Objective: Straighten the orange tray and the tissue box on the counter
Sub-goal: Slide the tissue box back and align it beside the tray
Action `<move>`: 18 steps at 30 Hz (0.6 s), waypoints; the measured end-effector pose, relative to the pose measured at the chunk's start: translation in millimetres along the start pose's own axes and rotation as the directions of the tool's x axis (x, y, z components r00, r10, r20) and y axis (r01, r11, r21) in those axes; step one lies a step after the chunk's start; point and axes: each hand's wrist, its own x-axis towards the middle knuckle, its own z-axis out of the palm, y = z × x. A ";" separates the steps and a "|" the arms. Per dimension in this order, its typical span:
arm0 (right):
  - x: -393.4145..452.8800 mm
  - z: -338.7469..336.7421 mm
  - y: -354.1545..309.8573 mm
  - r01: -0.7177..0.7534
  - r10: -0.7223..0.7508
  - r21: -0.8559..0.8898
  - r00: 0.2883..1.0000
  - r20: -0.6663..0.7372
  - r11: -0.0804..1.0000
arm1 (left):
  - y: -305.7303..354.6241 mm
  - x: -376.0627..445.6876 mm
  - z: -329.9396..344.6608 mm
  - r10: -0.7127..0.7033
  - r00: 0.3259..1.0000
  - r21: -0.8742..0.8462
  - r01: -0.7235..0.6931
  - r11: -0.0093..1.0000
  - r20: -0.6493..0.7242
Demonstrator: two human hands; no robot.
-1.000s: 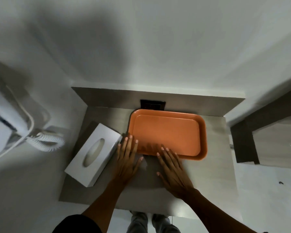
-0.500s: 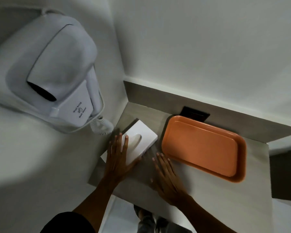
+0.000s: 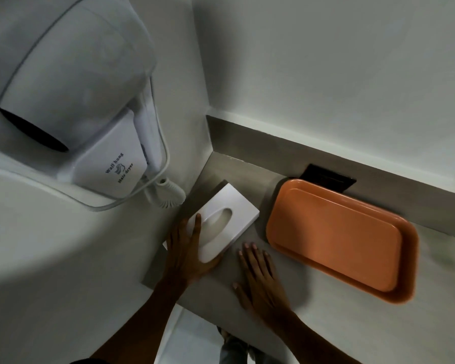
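The white tissue box (image 3: 222, 218) with an oval slot lies on the grey counter (image 3: 313, 298) near the left wall, set at an angle. My left hand (image 3: 188, 252) grips its near end, thumb along the right side and fingers over the top. The empty orange tray (image 3: 339, 236) lies to the right of the box, its far edge near the back ledge. My right hand (image 3: 259, 278) rests flat on the counter between box and tray, fingers spread, touching neither.
A white wall-hung hair dryer (image 3: 90, 114) with a coiled cord juts out of the left wall above the box. A black socket plate (image 3: 326, 178) sits in the back ledge behind the tray. The counter's front edge runs just below my wrists.
My left hand moved from the counter by the tray onto the tissue box and closed around its near end. My head turned left, bringing the hair dryer into view. The tray stayed put.
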 end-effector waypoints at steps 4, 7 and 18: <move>-0.3 -2.3 -2.1 -0.001 0.001 -0.010 1.000 0.001 1.000 | 12.0 3.3 -3.9 -0.072 0.994 -0.023 0.070 0.997 -0.082; -0.8 -3.6 -2.0 -0.001 0.000 0.005 1.000 0.015 1.000 | 27.4 20.5 -10.8 -0.177 0.980 -0.075 0.170 0.983 -0.094; -1.2 4.9 -0.6 -0.027 0.026 0.017 0.999 0.030 0.999 | 60.2 95.8 0.6 -0.266 0.958 -0.064 0.260 0.963 -0.110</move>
